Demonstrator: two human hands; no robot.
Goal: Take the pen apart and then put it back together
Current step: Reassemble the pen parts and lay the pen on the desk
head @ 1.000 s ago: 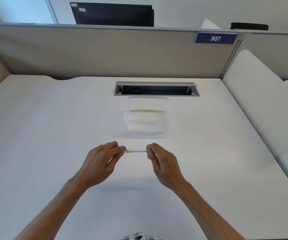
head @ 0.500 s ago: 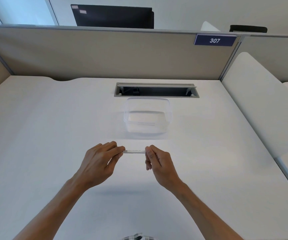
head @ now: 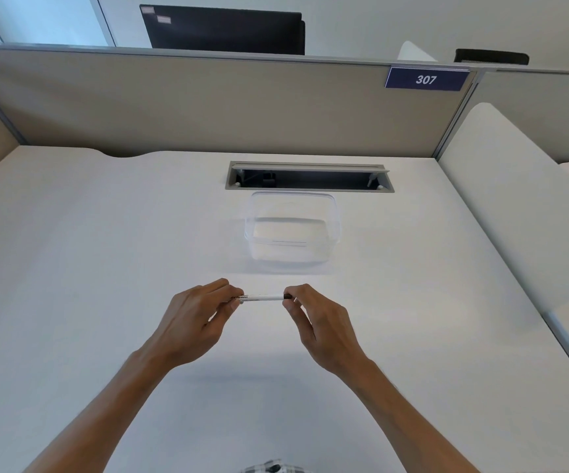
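A thin white pen [head: 263,297] with small dark print lies level above the white desk, held between both hands. My left hand [head: 194,320] pinches its left end with thumb and fingers. My right hand [head: 317,322] pinches its right end, where a short dark section shows just beside my fingertips. Both ends of the pen are hidden inside my fingers.
A clear plastic container [head: 334,213] stands on the desk [head: 88,268] just beyond the pen. Behind it is an open cable slot [head: 310,176]. A beige partition [head: 190,104] closes the back and a white divider [head: 515,206] the right side.
The right hand's fingers have shifted slightly on the pen's right end, and a short dark section now shows there. The left hand holds steady.
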